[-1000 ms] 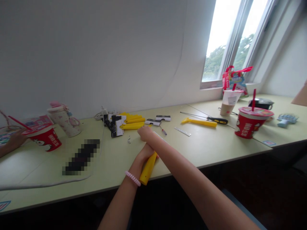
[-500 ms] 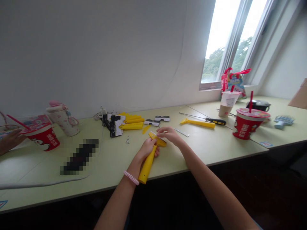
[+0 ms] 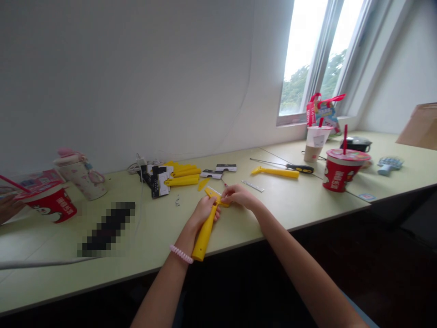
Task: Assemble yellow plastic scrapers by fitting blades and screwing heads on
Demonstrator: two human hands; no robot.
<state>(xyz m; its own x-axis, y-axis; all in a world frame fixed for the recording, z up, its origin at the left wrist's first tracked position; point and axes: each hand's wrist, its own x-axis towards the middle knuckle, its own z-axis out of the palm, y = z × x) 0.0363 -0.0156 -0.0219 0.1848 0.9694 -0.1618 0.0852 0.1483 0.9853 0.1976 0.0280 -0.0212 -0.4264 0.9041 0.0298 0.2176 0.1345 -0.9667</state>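
Observation:
My left hand (image 3: 203, 210) is wrapped round a yellow scraper (image 3: 205, 234) near its head, with the handle pointing down toward the table's front edge. At the right side of the head, the fingers of my right hand (image 3: 235, 196) are pinched together, touching or very close to it. What they hold, if anything, is too small to make out. Beyond the head lies a small yellow plastic piece (image 3: 204, 184). Several tiny screws (image 3: 177, 200) lie on the table to the left. Right of my hands is a flat metal blade (image 3: 253, 186).
Behind are several yellow scraper handles (image 3: 184, 181) with black packaging (image 3: 160, 184) and black-and-white blade sleeves (image 3: 211, 174). Another yellow scraper (image 3: 276, 172) and a screwdriver (image 3: 300, 169) lie to the right. Red cups (image 3: 341, 173) stand at both sides; another person's hand (image 3: 10, 207) is far left.
My right hand has come down and closer to the scraper's head, its fingers now pinched at the right side. The whole view has shifted slightly. My left hand keeps its grip.

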